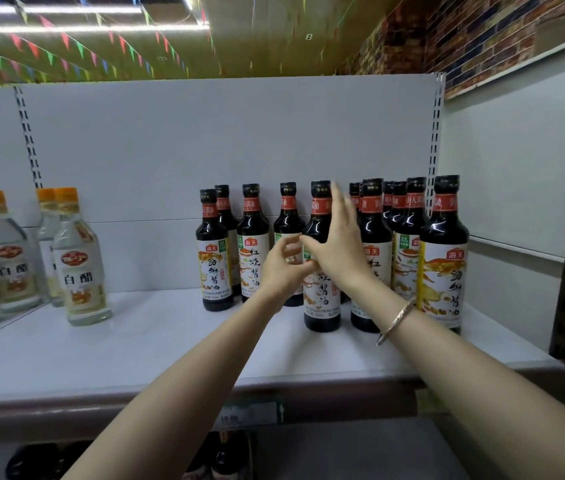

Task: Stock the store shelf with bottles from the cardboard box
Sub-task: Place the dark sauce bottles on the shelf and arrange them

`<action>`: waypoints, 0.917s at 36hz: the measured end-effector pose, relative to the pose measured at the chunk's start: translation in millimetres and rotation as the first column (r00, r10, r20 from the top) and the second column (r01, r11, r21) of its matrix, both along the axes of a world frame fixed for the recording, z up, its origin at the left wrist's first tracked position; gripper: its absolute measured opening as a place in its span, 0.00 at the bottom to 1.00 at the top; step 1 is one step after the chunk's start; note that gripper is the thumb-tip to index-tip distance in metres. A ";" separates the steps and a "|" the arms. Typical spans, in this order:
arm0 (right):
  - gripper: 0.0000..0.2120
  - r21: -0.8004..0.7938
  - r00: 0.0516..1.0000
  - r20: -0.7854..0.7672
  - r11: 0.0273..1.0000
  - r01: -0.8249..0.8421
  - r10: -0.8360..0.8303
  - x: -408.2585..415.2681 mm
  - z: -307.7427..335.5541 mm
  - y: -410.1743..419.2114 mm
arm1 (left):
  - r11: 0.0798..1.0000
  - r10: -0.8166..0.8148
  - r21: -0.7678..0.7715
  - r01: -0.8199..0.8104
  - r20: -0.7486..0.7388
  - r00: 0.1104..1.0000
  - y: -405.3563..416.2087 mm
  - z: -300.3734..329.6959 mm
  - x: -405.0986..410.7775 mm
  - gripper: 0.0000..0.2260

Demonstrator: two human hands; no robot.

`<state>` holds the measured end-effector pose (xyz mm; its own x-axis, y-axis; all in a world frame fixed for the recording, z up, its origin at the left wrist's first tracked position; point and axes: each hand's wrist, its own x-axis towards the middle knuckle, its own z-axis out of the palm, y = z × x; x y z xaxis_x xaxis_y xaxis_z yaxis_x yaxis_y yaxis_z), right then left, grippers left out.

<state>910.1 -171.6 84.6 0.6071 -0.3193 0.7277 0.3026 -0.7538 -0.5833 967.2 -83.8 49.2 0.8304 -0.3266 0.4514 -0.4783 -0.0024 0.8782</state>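
A white store shelf (156, 344) carries several dark soy sauce bottles with red neck bands, standing upright at centre and right. One of them, the front centre bottle (322, 306), stands forward of the row. My right hand (338, 251) lies against its shoulder and neck with fingers straight and pointing up, thumb across the front. My left hand (283, 268) is at the bottle's left side, fingers loosely curled around nothing, thumb near the label. The cardboard box is out of view.
Clear white-vinegar bottles (82, 271) with orange caps stand at the shelf's left. A tall soy sauce bottle (442, 258) stands at the front right. A price tag (250, 415) hangs on the shelf edge; more dark bottles sit on the lower shelf (218, 459).
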 end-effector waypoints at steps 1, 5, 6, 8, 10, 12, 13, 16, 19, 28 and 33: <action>0.41 -0.028 0.998 0.062 0.999 0.027 -0.025 -3.2 1.2 3.6 | 1.000 0.005 -0.021 -0.005 0.021 1.000 3.1 2.0 -2.9 0.23; 0.25 -0.122 0.977 0.212 0.992 0.016 0.010 -14.0 -0.8 40.6 | 0.990 0.121 -0.086 -0.112 0.112 0.986 34.3 3.0 -14.8 0.13; 0.21 -0.133 0.973 0.223 0.991 -0.021 0.051 -15.0 -2.8 52.9 | 0.984 0.158 -0.101 -0.145 0.131 0.979 44.3 2.2 -17.4 0.11; 0.14 -0.126 0.966 0.215 0.985 -0.118 0.144 -14.9 -9.1 78.9 | 0.973 0.215 -0.121 -0.197 0.160 0.963 64.3 0.0 -23.3 0.09; 0.10 -0.092 0.956 0.176 0.971 -0.220 0.233 -11.9 -18.5 114.4 | 0.951 0.309 -0.096 -0.295 0.198 0.930 95.6 -4.6 -28.8 0.07; 0.07 -0.075 0.944 0.146 0.955 -0.287 0.295 -7.3 -28.6 146.0 | 0.923 0.384 -0.065 -0.379 0.212 0.899 126.6 -11.0 -31.0 0.07; 0.06 -0.073 0.937 0.133 0.946 -0.317 0.324 -5.2 -34.1 164.3 | 0.907 0.421 -0.059 -0.418 0.204 0.884 145.6 -15.1 -32.1 0.07; 0.04 -0.077 0.909 0.089 0.913 -0.402 0.408 0.9 -54.5 221.4 | 0.829 0.559 -0.099 -0.550 0.125 0.820 209.4 -31.9 -37.4 0.06; 0.06 -0.024 0.871 0.028 0.872 -0.490 0.490 0.2 -75.3 273.0 | 0.723 0.691 -0.101 -0.683 0.082 0.719 266.9 -50.1 -52.5 0.06; 0.05 0.114 0.581 -0.240 0.617 -0.778 0.777 -29.9 -184.0 439.9 | 0.491 0.869 0.062 -0.869 -0.107 0.484 439.0 -158.4 -117.7 0.04; 0.05 0.264 0.406 -0.459 0.557 -0.787 0.791 -37.8 -277.4 499.8 | 0.486 0.858 0.200 -0.851 -0.294 0.420 509.0 -252.4 -143.5 0.02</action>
<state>872.3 328.2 -192.8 0.8354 0.4871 0.2546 0.4456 -0.3289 -0.8326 823.7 425.2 -203.2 0.7691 0.6292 0.1120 0.0773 -0.2655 0.9610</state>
